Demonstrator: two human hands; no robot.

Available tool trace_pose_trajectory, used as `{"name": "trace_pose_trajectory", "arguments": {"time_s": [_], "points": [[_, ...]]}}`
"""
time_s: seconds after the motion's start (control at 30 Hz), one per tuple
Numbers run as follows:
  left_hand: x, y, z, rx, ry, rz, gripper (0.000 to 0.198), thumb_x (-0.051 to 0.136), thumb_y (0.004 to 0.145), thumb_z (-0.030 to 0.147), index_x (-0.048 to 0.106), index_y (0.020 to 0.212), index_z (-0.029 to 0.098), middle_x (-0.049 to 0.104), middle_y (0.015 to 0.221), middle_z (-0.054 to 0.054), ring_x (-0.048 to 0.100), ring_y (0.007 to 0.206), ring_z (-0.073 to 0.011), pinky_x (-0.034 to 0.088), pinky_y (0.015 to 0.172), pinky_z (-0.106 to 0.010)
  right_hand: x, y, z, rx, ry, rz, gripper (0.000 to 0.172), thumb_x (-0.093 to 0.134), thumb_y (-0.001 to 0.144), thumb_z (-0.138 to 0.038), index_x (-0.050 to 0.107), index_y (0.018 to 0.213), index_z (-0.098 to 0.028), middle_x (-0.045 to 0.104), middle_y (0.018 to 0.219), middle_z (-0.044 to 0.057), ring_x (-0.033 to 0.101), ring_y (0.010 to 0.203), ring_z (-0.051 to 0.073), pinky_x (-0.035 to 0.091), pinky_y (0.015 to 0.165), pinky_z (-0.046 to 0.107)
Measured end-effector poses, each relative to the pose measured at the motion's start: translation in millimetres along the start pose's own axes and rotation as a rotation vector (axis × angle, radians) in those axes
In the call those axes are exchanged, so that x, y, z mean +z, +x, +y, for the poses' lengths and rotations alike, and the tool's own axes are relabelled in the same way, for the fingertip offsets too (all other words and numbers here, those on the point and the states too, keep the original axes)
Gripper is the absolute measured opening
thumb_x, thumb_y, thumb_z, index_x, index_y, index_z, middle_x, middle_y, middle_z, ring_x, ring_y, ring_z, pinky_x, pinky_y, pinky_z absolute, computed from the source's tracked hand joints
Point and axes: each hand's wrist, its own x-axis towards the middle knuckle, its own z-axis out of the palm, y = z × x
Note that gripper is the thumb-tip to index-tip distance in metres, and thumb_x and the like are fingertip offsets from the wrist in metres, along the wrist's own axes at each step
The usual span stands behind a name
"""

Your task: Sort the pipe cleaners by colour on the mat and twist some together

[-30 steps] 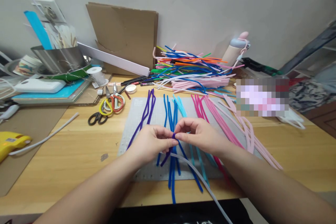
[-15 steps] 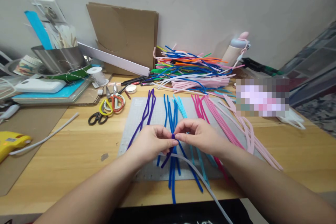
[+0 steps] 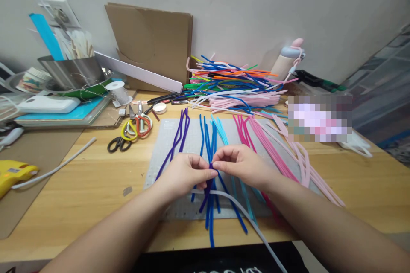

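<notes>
A short dark purple pipe cleaner (image 3: 207,197) hangs from between my two hands, over the blue pipe cleaners (image 3: 211,222). My left hand (image 3: 185,175) pinches it with thumb and finger, and my right hand (image 3: 238,163) pinches its top end from the right. The fingertips nearly meet. A long white pipe cleaner (image 3: 243,211) passes below my left hand and curves down to the right. Purple stems (image 3: 181,132) lie on the grey cutting mat (image 3: 168,136) at the left; light blue, magenta and pink (image 3: 275,151) ones lie to the right.
Scissors (image 3: 130,130) lie left of the mat, beyond a yellow glue gun's (image 3: 16,172) right side. Behind the mat rises a pile of coloured pipe cleaners (image 3: 237,89). A bottle (image 3: 285,62), cardboard (image 3: 153,47) and a metal pot (image 3: 72,72) stand along the wall.
The hanging purple end has swung slightly down and right, now more upright. The white pipe cleaner has shifted a little. Both hands keep nearly the same place and grip.
</notes>
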Motion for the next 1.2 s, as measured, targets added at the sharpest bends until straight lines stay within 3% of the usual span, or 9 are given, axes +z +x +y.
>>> {"name": "trace_pose_trajectory", "arguments": {"time_s": [0.13, 0.37, 0.73, 0.93, 1.2], "points": [[-0.2, 0.2, -0.8, -0.004, 0.002, -0.01, 0.02, 0.07, 0.065, 0.031, 0.058, 0.061, 0.016, 0.056, 0.045, 0.004, 0.051, 0.041, -0.0082, 0.036, 0.043, -0.019, 1.0, 0.0, -0.9, 0.008, 0.01, 0.016, 0.018, 0.068, 0.07, -0.031, 0.062, 0.073, -0.014, 0.059, 0.068, -0.001, 0.05, 0.063, 0.01, 0.038, 0.06, 0.024], [0.4, -1.2, 3.2, -0.027, -0.005, -0.013, 0.02, 0.069, 0.066, 0.03, 0.056, 0.06, 0.016, 0.055, 0.043, 0.004, 0.05, 0.04, -0.0078, 0.035, 0.044, -0.02, -0.1, 1.8, -0.7, 0.096, 0.139, -0.042, 0.031, 0.062, 0.075, -0.046, 0.058, 0.079, -0.015, 0.049, 0.055, -0.005, 0.04, 0.048, 0.006, 0.027, 0.044, 0.02], [1.2, 0.0, -2.0, -0.026, -0.005, -0.062, 0.022, 0.069, 0.066, 0.033, 0.057, 0.061, 0.015, 0.054, 0.043, 0.004, 0.048, 0.039, -0.0071, 0.034, 0.043, -0.019, 5.8, -1.2, -1.3, 0.032, 0.057, 0.0, 0.026, 0.069, 0.069, -0.037, 0.06, 0.073, -0.013, 0.055, 0.064, -0.002, 0.047, 0.059, 0.008, 0.035, 0.056, 0.022], [0.4, 1.4, -1.9, -0.001, -0.017, -0.044, 0.021, 0.069, 0.067, 0.032, 0.056, 0.064, 0.016, 0.054, 0.045, 0.004, 0.049, 0.041, -0.0071, 0.034, 0.044, -0.019, 5.6, -0.1, -0.5, 0.079, 0.098, -0.02, 0.028, 0.067, 0.072, -0.041, 0.058, 0.076, -0.015, 0.051, 0.06, -0.004, 0.043, 0.052, 0.007, 0.03, 0.048, 0.021], [1.2, -0.2, -2.7, -0.012, -0.044, -0.06, 0.023, 0.071, 0.066, 0.033, 0.055, 0.062, 0.016, 0.054, 0.045, 0.004, 0.049, 0.04, -0.0071, 0.034, 0.043, -0.018, 5.6, -1.0, -3.5, 0.028, 0.073, -0.035, 0.027, 0.068, 0.072, -0.04, 0.059, 0.075, -0.014, 0.054, 0.063, -0.002, 0.047, 0.056, 0.007, 0.034, 0.051, 0.021]]}}
